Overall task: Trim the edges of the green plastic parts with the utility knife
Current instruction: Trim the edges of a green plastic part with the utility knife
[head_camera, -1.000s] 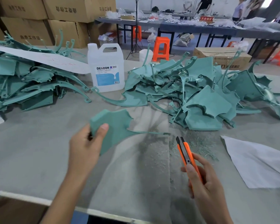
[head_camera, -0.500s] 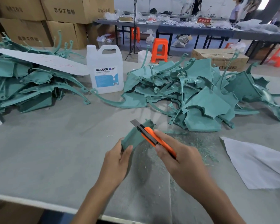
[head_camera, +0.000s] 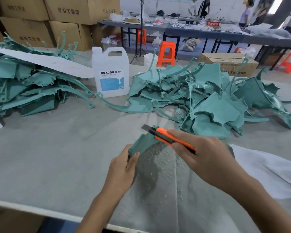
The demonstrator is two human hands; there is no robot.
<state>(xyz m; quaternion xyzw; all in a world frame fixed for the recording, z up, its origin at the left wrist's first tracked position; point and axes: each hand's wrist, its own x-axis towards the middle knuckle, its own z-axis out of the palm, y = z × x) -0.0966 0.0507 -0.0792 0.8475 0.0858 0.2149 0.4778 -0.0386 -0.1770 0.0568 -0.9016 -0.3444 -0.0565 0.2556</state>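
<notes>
1. Green plastic part (head_camera: pixel 142 145): thin, flat, matte teal, held up off the table at near centre and tilted. The left hand (head_camera: pixel 123 169) pinches its near lower corner, thumb on the front face.
2. Utility knife (head_camera: pixel 166 137): orange and black body, grey blade out and pointing far-left. It lies across the part's upper right edge. The right hand (head_camera: pixel 203 153) is wrapped tight around the handle.
3. Pale green shavings (head_camera: pixel 161 158) are scattered on the surface right under the part.
4. Table (head_camera: pixel 57 157): grey felt-like cover, woven texture near the pale near edge.
5. Right pile (head_camera: pixel 208 105) of the same teal parts sits just beyond the knife: jagged panels with long curved arms. Left pile (head_camera: pixel 23 88) is far left, with a white paper strip (head_camera: pixel 45 62) lying on top.
6. White plastic jug (head_camera: pixel 110 73) labelled DEXCON stands upright between the piles.
7. Crumpled white sheet (head_camera: pixel 267 170) lies on the table at near right.
8. Room: stacked cardboard boxes (head_camera: pixel 65 19) far left, orange stool (head_camera: pixel 166 53) and a carton (head_camera: pixel 228 63) on the floor, long cluttered worktables (head_camera: pixel 208 33) with people standing behind them.
</notes>
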